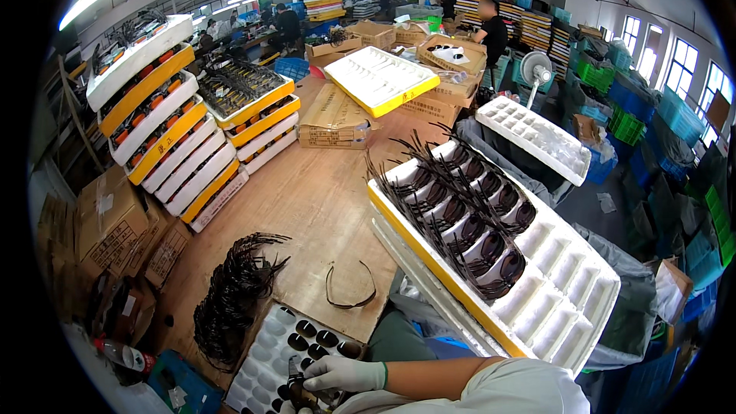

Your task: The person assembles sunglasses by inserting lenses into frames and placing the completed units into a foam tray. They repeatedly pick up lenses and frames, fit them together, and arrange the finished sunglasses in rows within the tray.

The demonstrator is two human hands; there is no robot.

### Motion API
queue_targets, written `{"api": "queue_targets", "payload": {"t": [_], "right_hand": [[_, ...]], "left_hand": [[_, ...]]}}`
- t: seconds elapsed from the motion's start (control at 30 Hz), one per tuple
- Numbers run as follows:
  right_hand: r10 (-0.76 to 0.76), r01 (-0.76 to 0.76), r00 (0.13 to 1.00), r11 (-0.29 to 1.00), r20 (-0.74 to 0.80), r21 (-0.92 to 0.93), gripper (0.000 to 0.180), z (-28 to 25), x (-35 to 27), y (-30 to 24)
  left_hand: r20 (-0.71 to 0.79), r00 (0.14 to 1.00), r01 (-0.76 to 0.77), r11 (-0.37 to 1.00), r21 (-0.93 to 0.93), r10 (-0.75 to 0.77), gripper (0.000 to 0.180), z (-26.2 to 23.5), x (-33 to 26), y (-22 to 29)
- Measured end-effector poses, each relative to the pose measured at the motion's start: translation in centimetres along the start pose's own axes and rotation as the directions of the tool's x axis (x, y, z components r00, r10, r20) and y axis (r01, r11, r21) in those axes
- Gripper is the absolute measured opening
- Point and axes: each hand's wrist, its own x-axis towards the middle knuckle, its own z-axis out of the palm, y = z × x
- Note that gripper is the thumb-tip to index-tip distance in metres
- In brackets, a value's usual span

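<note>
My right hand [345, 374], in a white glove with a green cuff, is closed at the lower edge over a tray of lenses [259, 354]. Its curled fingers meet a small dark, partly shiny piece [295, 372] whose kind I cannot make out. Only gloved fingertips of my left hand [288, 408] show beside it, bent around something dark; the rest is cut off. Dark lenses [317, 351] lie in several of the white tray's round wells. Left of the tray sits a heap of black eyeglass frames [234, 299]. A single frame [350, 297] rests on the wooden table.
A foam tray [563, 280] at right holds rows of dark sunglasses [460, 207] beside unfilled slots. Stacked foam trays [165, 134] and cardboard boxes [111, 218] stand left. A bottle [123, 354] and blue bin [184, 383] are near lower left. A person [491, 31] stands far back.
</note>
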Motion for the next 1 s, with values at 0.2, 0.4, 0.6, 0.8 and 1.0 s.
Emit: {"api": "queue_targets", "payload": {"t": [0.2, 0.4, 0.6, 0.8, 1.0], "right_hand": [[-0.034, 0.034, 0.999, 0.999, 0.024, -0.031, 0.040, 0.7, 1.2, 0.2], [-0.045, 0.039, 0.998, 0.989, -0.040, -0.143, 0.043, 2.0, 0.9, -1.9], [-0.115, 0.127, 0.992, 0.851, 0.055, -0.509, 0.035, 2.1, 0.1, -4.2], [-0.124, 0.102, 0.992, 0.714, 0.019, -0.693, 0.038, 1.3, 0.2, -4.8], [-0.477, 0.174, 0.858, 0.622, -0.193, -0.764, 0.064, -1.2, -1.3, -2.8]], "left_hand": [[-0.088, 0.996, -0.016, 0.996, -0.086, 0.009, 0.029, -0.4, -0.3, 1.8], [-0.116, 0.992, -0.037, 0.999, 0.038, 0.041, 0.026, -1.4, 0.0, 3.2], [-0.013, 0.993, 0.114, 0.989, -0.097, -0.116, 0.028, -2.6, 0.5, 2.7], [-0.036, 0.999, -0.031, 0.996, 0.084, 0.034, 0.033, -2.1, 2.6, -2.1], [0.047, 0.999, -0.042, 0.919, 0.392, 0.026, 0.035, 0.5, 4.6, -0.4]]}}
